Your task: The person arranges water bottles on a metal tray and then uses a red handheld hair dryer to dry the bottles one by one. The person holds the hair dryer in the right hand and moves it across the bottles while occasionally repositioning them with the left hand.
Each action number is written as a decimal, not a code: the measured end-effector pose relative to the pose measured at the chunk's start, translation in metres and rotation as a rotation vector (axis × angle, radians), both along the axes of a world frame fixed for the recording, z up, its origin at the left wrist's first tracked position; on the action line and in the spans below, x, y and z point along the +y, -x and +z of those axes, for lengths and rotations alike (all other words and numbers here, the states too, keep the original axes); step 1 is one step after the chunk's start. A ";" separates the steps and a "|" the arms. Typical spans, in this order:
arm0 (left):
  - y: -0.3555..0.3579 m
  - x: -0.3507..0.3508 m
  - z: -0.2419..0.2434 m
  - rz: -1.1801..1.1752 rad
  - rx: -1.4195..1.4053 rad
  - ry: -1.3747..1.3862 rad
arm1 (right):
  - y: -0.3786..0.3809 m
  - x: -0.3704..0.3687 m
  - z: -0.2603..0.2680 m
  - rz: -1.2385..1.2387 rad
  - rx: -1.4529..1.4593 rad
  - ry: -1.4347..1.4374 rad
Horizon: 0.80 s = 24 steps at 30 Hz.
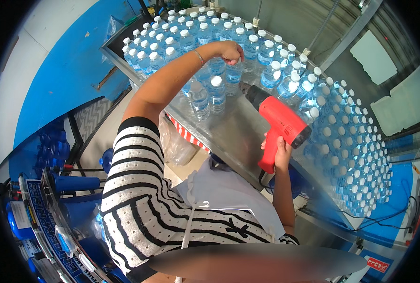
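My left hand [232,53] is at the cap of a clear plastic water bottle [233,76], its fingers pinched around the top. My right hand [283,150] grips the handle of a red heat gun [282,118]. The dark nozzle points left, close beside the lower part of that bottle. Two bottles, one [199,100] and another [217,93], stand nearest the front edge of the metal table [227,138]. Many more upright bottles [187,40] with white caps and blue labels crowd around and behind my left hand.
A large block of capped bottles [355,148] fills the table's right side. The table has a raised metal rim [210,141]. A black cord [372,221] lies at the far right. Blue containers [77,182] and a clear plastic bag [178,148] are at the left and below.
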<state>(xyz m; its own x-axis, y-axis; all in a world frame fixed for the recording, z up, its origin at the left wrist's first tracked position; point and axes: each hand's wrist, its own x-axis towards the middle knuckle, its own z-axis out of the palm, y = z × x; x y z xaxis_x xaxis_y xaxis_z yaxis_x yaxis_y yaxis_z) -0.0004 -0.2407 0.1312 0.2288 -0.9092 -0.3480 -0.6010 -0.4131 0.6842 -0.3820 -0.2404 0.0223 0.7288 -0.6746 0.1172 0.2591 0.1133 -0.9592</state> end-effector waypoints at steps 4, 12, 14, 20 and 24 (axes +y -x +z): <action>0.006 0.018 0.002 0.009 -0.062 0.004 | -0.003 0.003 -0.008 0.032 -0.019 -0.026; 0.008 0.039 0.014 -0.310 -0.398 -0.040 | -0.001 -0.001 -0.012 0.090 -0.013 -0.015; 0.006 0.039 0.014 -0.374 -0.426 -0.061 | -0.001 -0.002 -0.011 0.086 -0.027 -0.020; 0.013 0.020 0.014 -0.553 -0.601 -0.233 | -0.005 -0.012 -0.003 0.081 0.008 -0.042; 0.006 -0.012 0.020 -0.563 -0.621 -0.102 | -0.016 -0.012 0.005 -0.022 0.003 0.009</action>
<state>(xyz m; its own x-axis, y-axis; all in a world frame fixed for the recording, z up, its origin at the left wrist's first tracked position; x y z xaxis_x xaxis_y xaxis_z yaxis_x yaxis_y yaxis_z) -0.0062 -0.2526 0.1517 -0.0723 -0.9157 -0.3953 -0.9904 0.0191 0.1368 -0.3658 -0.2526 0.0278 0.7140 -0.6897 0.1206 0.2582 0.0993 -0.9610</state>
